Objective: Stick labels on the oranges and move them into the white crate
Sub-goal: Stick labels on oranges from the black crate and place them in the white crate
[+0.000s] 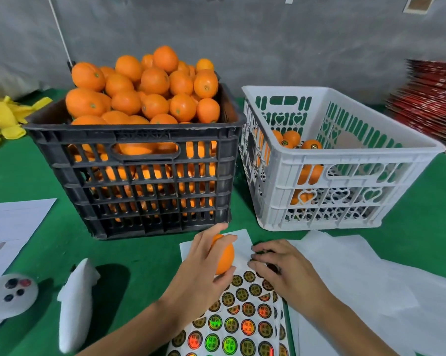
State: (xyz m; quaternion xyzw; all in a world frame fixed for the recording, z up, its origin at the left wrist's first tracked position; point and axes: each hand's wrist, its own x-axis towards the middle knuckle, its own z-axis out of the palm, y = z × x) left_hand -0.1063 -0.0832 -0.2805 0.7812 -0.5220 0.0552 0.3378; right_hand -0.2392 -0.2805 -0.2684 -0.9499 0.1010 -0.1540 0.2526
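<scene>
The left hand (204,263) grips a round orange (224,258) above the glossy sheet of round stickers (242,327); the right hand (283,271) presses curled fingers onto it. The heaped black plastic crate (139,181) stands just behind, the white slotted crate (345,176) beside it on the green surface (24,176).

Head-worn, wide-angle, looking forward and down; close above fingers (264,255) on sticker sheet (242,327), crates beyond the fingertips.

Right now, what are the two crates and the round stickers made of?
Black crate: likely hard moulded plastic, matte, with slotted walls.
White crate: likely plastic too, smoother, with heart-shaped cut-outs.
Stickers: probably shiny foil-coated paper, since they glint red, green and gold, on a white backing sheet.
</scene>
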